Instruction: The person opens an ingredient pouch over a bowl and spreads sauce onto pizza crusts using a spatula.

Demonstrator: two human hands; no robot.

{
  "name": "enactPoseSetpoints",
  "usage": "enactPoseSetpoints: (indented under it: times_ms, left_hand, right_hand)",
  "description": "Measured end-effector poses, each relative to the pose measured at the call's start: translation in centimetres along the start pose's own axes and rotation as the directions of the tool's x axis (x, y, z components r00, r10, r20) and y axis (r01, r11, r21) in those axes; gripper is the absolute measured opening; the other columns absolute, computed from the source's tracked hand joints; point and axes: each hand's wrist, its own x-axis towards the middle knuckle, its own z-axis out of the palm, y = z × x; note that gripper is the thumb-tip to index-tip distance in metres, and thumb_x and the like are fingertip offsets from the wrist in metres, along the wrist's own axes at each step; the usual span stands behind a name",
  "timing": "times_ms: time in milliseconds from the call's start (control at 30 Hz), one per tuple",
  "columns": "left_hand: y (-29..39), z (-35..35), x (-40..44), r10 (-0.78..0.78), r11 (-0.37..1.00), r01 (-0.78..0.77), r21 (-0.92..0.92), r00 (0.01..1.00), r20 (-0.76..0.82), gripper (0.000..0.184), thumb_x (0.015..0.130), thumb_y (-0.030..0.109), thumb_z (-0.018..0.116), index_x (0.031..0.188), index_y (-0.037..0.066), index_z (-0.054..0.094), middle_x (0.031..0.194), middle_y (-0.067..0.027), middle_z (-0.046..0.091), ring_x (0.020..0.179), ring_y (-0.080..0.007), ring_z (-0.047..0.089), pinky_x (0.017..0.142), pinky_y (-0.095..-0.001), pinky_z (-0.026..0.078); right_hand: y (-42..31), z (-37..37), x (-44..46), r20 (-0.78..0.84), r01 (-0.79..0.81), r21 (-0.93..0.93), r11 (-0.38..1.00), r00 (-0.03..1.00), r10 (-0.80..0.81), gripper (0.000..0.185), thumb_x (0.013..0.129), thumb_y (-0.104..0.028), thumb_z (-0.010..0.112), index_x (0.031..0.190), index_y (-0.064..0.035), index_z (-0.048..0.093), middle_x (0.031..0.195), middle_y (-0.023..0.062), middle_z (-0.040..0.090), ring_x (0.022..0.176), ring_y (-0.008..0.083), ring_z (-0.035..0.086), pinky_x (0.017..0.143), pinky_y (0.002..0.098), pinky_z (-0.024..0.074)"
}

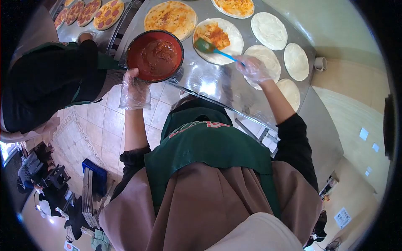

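My left hand (135, 88), in a clear plastic glove, grips the rim of a bowl (181, 62), dark outside and red inside. Red sauce (157, 56) coats the inside of this bowl, held tilted at the table's near edge. Also gloved, my right hand (254, 69) is closed round the blue handle of a spatula (227, 55). Its green head rests on a round of pizza dough (231, 37), where orange-red sauce (218, 35) covers the upper left part. The rest of that dough is bare and pale.
Sauced dough (171, 19) lies behind the bowl, and another sauced round (234, 6) sits farther back. Several plain rounds (269, 30) cover the metal table's (205, 81) right side. A co-worker (50, 79) stands close on my left, near pepperoni pizzas (109, 15). A white cup (320, 64) is at the right edge.
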Motion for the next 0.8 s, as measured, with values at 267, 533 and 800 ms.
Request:
enactPoseSetpoints:
  times_ms: [267, 533, 800]
  left_hand:
    - [-0.1, -0.4, -0.3, -0.012, 1.0, 0.011, 0.02, 0.999, 0.035, 0.064, 0.069, 0.023, 0.063, 0.126, 0.004, 0.04, 0.124, -0.0111, 0.048, 0.113, -0.0252, 0.048, 0.093, -0.041, 0.043]
    - [-0.1, 0.5, 0.0, -0.026, 0.999, 0.024, 0.027, 0.998, 0.053, 0.065, 0.069, 0.024, 0.064, 0.126, 0.003, 0.04, 0.126, -0.0101, 0.048, 0.115, -0.0246, 0.047, 0.098, -0.0395, 0.039]
    - [-0.3, -0.4, 0.2, -0.011, 1.0, 0.01, 0.004, 0.999, 0.045, 0.061, 0.068, 0.02, 0.063, 0.123, 0.003, 0.043, 0.121, -0.0124, 0.05, 0.109, -0.0253, 0.051, 0.089, -0.039, 0.047]
  right_hand:
    - [-0.1, -8.3, -5.1, 0.029, 0.031, -0.202, 0.979, 0.999, -0.025, 0.027, 0.08, -0.019, 0.055, 0.107, -0.016, 0.06, 0.07, 0.0104, 0.059, 0.063, 0.0268, 0.059, 0.06, 0.0385, 0.0476]
    - [-3.7, -1.9, -2.4, -0.115, -0.035, -0.181, 0.983, 0.993, 0.014, 0.027, 0.079, -0.017, 0.055, 0.106, -0.0149, 0.06, 0.068, 0.0106, 0.059, 0.064, 0.0267, 0.06, 0.058, 0.0403, 0.0476]
    - [-2.8, -7.6, -6.5, -0.094, -0.182, -0.417, 0.89, 0.983, 0.157, 0.021, 0.079, -0.015, 0.052, 0.097, -0.0108, 0.061, 0.068, 0.0096, 0.059, 0.061, 0.0246, 0.06, 0.051, 0.0394, 0.0469]
